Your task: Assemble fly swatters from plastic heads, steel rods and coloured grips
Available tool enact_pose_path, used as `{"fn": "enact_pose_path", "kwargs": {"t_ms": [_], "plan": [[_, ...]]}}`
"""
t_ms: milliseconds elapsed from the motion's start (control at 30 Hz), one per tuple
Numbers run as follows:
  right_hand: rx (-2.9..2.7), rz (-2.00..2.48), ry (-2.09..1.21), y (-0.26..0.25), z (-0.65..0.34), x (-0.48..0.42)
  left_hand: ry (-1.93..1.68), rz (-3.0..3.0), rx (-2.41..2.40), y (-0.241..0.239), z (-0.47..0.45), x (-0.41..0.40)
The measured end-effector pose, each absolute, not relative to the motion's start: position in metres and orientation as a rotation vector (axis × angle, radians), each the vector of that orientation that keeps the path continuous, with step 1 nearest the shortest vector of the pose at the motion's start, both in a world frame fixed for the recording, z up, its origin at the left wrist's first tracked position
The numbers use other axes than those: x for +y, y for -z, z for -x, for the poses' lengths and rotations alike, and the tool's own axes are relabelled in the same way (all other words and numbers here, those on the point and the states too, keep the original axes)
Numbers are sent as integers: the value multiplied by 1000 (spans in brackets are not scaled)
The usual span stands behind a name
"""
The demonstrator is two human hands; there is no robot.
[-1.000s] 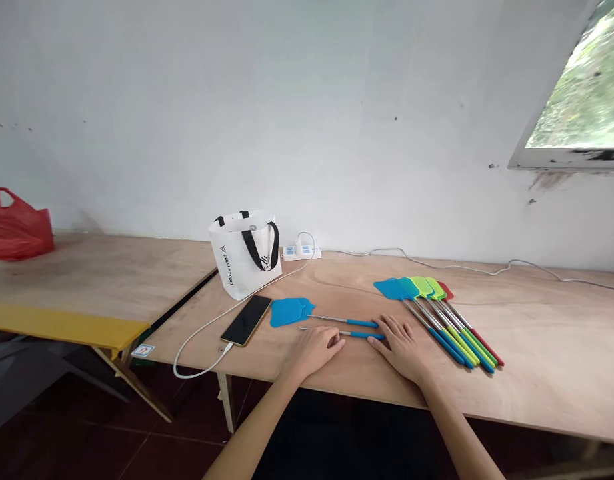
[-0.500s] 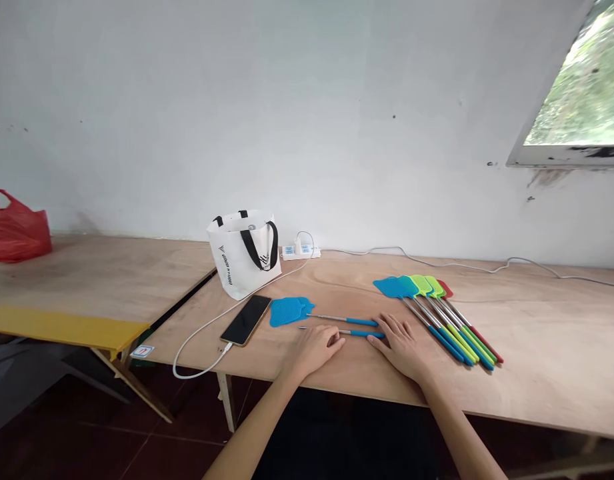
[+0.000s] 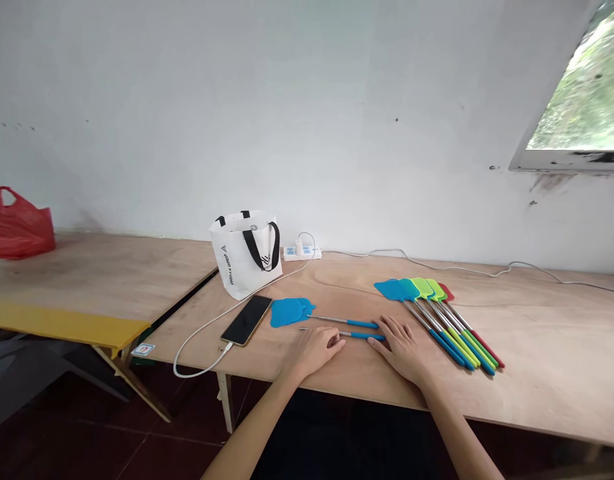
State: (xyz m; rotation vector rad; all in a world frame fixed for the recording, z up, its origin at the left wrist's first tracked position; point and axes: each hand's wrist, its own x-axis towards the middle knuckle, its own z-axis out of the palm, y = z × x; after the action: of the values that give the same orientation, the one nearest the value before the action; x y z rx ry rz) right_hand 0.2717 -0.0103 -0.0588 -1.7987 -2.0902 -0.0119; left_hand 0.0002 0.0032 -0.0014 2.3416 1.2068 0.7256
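Observation:
My left hand (image 3: 314,348) rests on the table, its fingers loosely curled over the middle of a thin metal rod with a blue handle (image 3: 364,335); nothing shows in its grasp. My right hand (image 3: 401,347) lies flat, fingers extended, at the handle ends of this rod and a second blue-handled rod (image 3: 331,320) behind it. To the left are overlapping blue flyswatter heads (image 3: 288,312); the front rod's tip lies apart from them. On the right lies a fanned row of several flyswatters (image 3: 444,320) with blue, yellow-green, green and red parts.
A phone (image 3: 247,321) on a white charging cable lies left of my hands. Behind it stand a white bag (image 3: 241,260) with black handles and a power strip (image 3: 301,253). The table's edge (image 3: 367,397) is close in front. A red plastic bag (image 3: 19,227) sits on the neighbouring table.
The camera view has shifted very slightly. Both hands and the flyswatter parts stay in the same places on the table.

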Motion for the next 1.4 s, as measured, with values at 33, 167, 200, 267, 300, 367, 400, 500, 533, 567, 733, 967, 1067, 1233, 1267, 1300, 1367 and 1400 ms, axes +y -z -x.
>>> {"fn": "enact_pose_path", "kwargs": {"t_ms": [33, 167, 200, 267, 300, 367, 400, 500, 533, 567, 733, 967, 1067, 1233, 1267, 1300, 1367, 1400], "plan": [[-2088, 1797, 9, 59, -272, -10, -753, -2305, 1217, 0, 0, 4], [-2093, 1763, -41, 54, -272, -12, -1018, -2222, 1404, -9, 14, 14], [-2108, 1745, -63, 51, -271, -14, -1066, -2241, 1489, -12, 21, 18], [-2145, 1694, -111, 44, -269, -16, -1050, -2308, 1678, -15, 38, 25], [-2164, 1661, -134, 41, -268, -17, -975, -2341, 1762, -15, 47, 28], [-2197, 1578, -170, 36, -267, -18, -753, -2357, 1886, -13, 63, 32], [-2209, 1537, -183, 34, -266, -18, -638, -2341, 1913, -11, 69, 34], [-2213, 1454, -215, 31, -264, -19, -430, -2267, 1891, -7, 78, 35], [-2197, 1453, -215, 32, -263, -19, -425, -2261, 1865, -7, 78, 34], [-2180, 1464, -212, 32, -263, -19, -445, -2269, 1831, -8, 78, 34], [-2147, 1508, -174, 35, -261, -19, -510, -2297, 1813, -12, 75, 33], [-2086, 1414, -269, 32, -264, -16, -378, -2205, 2078, -16, 75, 37], [-2038, 1414, -328, 33, -264, -15, -441, -2130, 2007, -17, 80, 40], [-2045, 1418, -325, 33, -265, -14, -652, -2022, 1778, -14, 91, 47], [-2051, 1404, -310, 33, -265, -14, -709, -2010, 1728, -13, 92, 49], [-2054, 1384, -297, 33, -265, -14, -769, -1996, 1690, -12, 94, 50], [-2043, 1332, -287, 33, -264, -14, -900, -1953, 1647, -10, 95, 53], [-2024, 1310, -284, 33, -265, -13, -974, -1927, 1619, -9, 95, 55]]}}
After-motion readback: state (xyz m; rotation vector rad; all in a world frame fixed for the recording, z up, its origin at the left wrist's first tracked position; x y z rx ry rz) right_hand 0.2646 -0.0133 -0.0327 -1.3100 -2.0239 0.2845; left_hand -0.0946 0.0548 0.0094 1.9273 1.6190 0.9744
